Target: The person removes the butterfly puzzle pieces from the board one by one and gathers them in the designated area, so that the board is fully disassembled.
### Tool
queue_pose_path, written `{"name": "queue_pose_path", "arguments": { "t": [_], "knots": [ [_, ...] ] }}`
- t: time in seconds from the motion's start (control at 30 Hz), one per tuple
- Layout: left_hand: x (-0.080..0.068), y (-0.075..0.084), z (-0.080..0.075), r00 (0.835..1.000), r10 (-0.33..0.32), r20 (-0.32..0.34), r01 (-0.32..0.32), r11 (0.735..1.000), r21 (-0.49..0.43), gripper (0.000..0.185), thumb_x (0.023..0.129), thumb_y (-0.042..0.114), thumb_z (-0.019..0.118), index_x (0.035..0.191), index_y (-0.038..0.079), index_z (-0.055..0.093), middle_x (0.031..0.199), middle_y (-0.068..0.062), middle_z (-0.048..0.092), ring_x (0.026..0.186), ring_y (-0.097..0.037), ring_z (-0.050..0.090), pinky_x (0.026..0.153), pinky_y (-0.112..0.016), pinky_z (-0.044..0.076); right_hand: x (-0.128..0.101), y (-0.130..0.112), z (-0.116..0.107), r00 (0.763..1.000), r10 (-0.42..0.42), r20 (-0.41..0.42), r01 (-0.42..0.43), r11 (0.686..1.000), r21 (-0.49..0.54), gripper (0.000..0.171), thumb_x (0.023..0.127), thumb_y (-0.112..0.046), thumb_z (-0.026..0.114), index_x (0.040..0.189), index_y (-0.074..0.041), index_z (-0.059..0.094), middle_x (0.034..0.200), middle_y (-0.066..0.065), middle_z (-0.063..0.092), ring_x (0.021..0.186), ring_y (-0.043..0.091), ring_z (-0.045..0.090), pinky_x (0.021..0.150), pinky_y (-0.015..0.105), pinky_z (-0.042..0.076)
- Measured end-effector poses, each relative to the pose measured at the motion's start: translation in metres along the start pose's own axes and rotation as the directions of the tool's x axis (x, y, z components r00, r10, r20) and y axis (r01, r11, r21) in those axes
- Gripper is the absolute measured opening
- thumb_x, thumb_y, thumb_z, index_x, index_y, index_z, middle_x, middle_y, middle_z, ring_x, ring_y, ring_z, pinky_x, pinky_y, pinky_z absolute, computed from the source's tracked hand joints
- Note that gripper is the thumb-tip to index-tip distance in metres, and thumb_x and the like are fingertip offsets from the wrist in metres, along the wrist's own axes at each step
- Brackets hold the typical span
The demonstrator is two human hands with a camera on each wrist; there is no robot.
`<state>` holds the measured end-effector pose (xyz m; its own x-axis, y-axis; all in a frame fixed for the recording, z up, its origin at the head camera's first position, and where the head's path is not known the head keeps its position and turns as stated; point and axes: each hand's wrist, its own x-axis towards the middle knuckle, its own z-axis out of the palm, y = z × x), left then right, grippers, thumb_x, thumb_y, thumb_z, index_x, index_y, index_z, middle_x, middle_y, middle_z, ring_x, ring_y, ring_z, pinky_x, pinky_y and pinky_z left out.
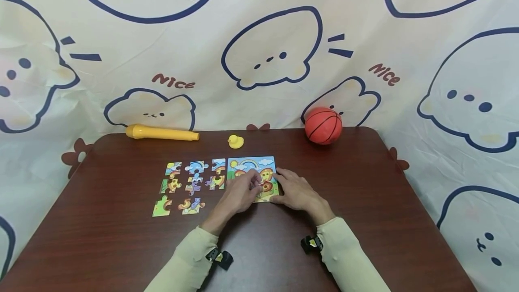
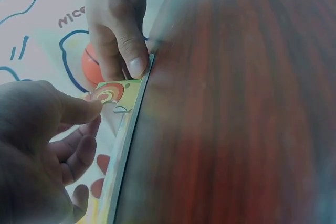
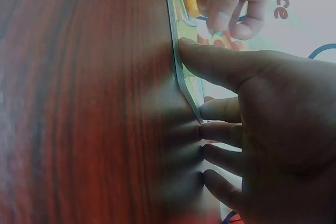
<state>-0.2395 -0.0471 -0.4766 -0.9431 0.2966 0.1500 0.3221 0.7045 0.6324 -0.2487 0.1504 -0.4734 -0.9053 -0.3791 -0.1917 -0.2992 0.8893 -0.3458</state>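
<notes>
A colourful puzzle board [image 1: 248, 166] lies at the middle of the brown table [image 1: 365, 202]. My left hand [image 1: 256, 184] pinches a small puzzle piece [image 2: 110, 94] between thumb and fingertips, just over the board's near right part. My right hand [image 1: 276, 187] lies flat beside it, fingers straight. Its thumb [image 2: 131, 61] presses on the board's edge [image 3: 176, 66], and the fingers rest along the board's right side. Several loose puzzle pieces [image 1: 186, 186] lie in rows on the table, left of the board.
An orange toy basketball [image 1: 323, 125] sits at the back right of the table. A small yellow duck [image 1: 235, 141] is behind the board, and a yellow tube-shaped toy [image 1: 162, 133] lies at the back left. A patterned cloth hangs behind.
</notes>
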Motion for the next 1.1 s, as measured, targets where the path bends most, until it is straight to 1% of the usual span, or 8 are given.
{"name": "queue_pose_path", "arguments": {
  "t": [0.13,0.23,0.4,0.53,0.6,0.7,0.9,1.1],
  "knots": [
    [-0.005,-0.002,-0.005,0.999,0.035,-0.005,-0.035,0.999,0.016,0.026,0.091,0.018,0.064,0.117,0.02,0.061,0.082,0.011,0.062,0.076,-0.006,0.059,0.078,-0.039,0.037,0.0,0.0,0.0,1.0,-0.004,0.001,0.004,1.0,-0.004,0.076,0.085,-0.049,0.069,0.147,-0.014,0.042,0.158,0.005,0.031,0.146,0.025,0.028,0.112,0.054,0.029],
    [-0.01,-0.005,-0.01,0.999,0.053,0.002,-0.053,0.998,0.039,0.032,0.093,0.017,0.062,0.125,0.022,0.061,0.081,0.012,0.061,0.075,-0.006,0.058,0.076,-0.038,0.04,0.0,0.0,0.001,1.0,-0.007,0.003,0.007,1.0,-0.006,0.076,0.085,-0.049,0.069,0.147,-0.014,0.041,0.158,0.005,0.031,0.146,0.025,0.027,0.112,0.054,0.029],
    [-0.018,-0.01,-0.02,0.998,0.055,0.005,-0.055,0.998,0.034,0.03,0.093,0.014,0.06,0.122,0.022,0.064,0.081,0.011,0.062,0.072,-0.004,0.056,0.07,-0.033,0.043,0.0,0.0,0.0,1.0,-0.004,-0.006,0.004,1.0,-0.005,0.076,0.085,-0.049,0.069,0.147,-0.014,0.041,0.157,0.005,0.031,0.145,0.025,0.028,0.112,0.053,0.029],
    [-0.024,-0.015,-0.028,0.999,0.036,0.003,-0.036,0.999,0.01,0.028,0.093,0.014,0.06,0.12,0.021,0.065,0.088,0.008,0.065,0.07,-0.004,0.055,0.067,-0.03,0.044,0.0,0.0,0.0,1.0,0.001,-0.003,-0.001,1.0,0.006,0.077,0.085,-0.049,0.069,0.147,-0.015,0.041,0.158,0.005,0.031,0.146,0.025,0.028,0.113,0.053,0.028],
    [-0.027,-0.018,-0.032,1.0,0.023,0.002,-0.023,1.0,0.011,0.027,0.094,0.015,0.06,0.119,0.022,0.065,0.092,0.009,0.066,0.07,-0.004,0.054,0.068,-0.03,0.044,0.0,0.0,0.0,1.0,0.003,0.001,-0.003,1.0,0.011,0.077,0.085,-0.049,0.069,0.148,-0.015,0.04,0.158,0.005,0.03,0.146,0.025,0.027,0.113,0.053,0.028],
    [-0.032,-0.024,-0.039,1.0,0.017,0.003,-0.017,0.999,0.027,0.027,0.094,0.016,0.061,0.119,0.021,0.065,0.086,0.01,0.063,0.067,-0.004,0.052,0.067,-0.029,0.041,0.0,0.0,0.001,1.0,0.006,0.002,-0.006,1.0,0.014,0.077,0.085,-0.048,0.069,0.148,-0.016,0.04,0.158,0.005,0.03,0.146,0.025,0.026,0.114,0.053,0.027],
    [-0.04,-0.039,-0.051,1.0,-0.027,-0.001,0.027,0.999,0.023,0.027,0.093,0.016,0.063,0.119,0.018,0.063,0.082,0.006,0.061,0.066,-0.008,0.051,0.063,-0.028,0.04,-0.001,-0.001,0.0,1.0,0.011,0.003,-0.011,1.0,0.003,0.077,0.085,-0.05,0.068,0.148,-0.015,0.039,0.158,0.005,0.029,0.146,0.026,0.026,0.114,0.052,0.027],
    [-0.046,-0.052,-0.06,0.997,-0.079,0.01,0.079,0.996,0.044,0.024,0.092,0.015,0.064,0.116,0.019,0.063,0.085,0.003,0.064,0.072,-0.011,0.052,0.067,-0.031,0.042,-0.001,-0.001,0.001,1.0,0.012,0.003,-0.012,1.0,0.001,0.077,0.085,-0.05,0.067,0.148,-0.015,0.039,0.158,0.005,0.03,0.146,0.026,0.026,0.114,0.052,0.027]
  ]
}}
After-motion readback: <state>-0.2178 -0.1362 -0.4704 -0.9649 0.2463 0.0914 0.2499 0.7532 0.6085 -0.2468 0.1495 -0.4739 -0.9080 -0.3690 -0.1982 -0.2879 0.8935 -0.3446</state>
